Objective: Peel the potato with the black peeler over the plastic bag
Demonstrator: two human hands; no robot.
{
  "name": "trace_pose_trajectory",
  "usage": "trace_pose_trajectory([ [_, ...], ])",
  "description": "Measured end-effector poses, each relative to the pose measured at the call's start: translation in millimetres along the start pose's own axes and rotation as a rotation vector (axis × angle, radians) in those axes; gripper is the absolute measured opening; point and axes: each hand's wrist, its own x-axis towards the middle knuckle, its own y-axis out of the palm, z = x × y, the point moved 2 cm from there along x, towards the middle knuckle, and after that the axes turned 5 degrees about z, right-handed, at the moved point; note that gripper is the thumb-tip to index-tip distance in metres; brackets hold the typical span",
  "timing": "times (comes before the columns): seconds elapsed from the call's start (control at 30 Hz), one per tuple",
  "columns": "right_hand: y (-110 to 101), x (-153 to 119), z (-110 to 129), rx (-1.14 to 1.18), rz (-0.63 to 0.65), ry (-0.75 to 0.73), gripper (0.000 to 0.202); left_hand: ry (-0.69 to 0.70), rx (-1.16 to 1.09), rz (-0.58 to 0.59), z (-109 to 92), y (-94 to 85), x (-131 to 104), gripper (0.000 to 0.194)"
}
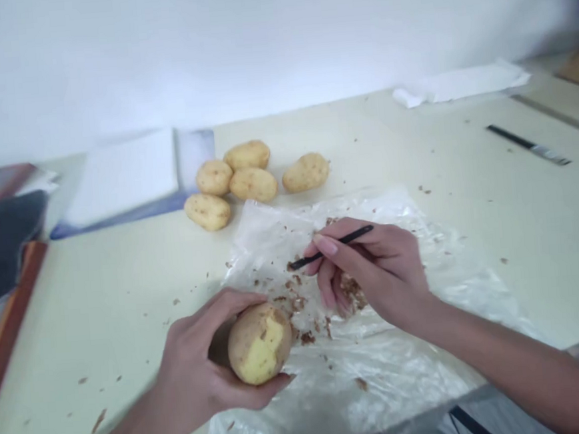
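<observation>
Judging peeling as only partly done, I note the left hand (pixel 193 365), fingers curved wide around a patchily bared potato (pixel 260 345) by the plastic sheet (pixel 407 381), right hand (pixel 386 269) pinching a slim black tool (pixel 332 246), and five other potatoes (pixel 253 184) apparently unpeeled.

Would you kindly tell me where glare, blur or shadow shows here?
In the head view, glare streaks the plastic sheet, shadow lies between the left hand and its potato, the white bundle by the wall looks soft, and the upper right corner falls dark.

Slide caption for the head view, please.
Left hand holds a partly peeled potato; right hand grips a black tool over crinkled plastic.
</observation>
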Motion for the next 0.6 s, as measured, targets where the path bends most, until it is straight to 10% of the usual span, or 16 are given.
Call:
trace_pose_trajectory([
  [0.6,-30,10,-18,-0.190,0.129,-0.115,0.064,-0.016,-0.473,-0.006,20,-5.0,18,0.100],
])
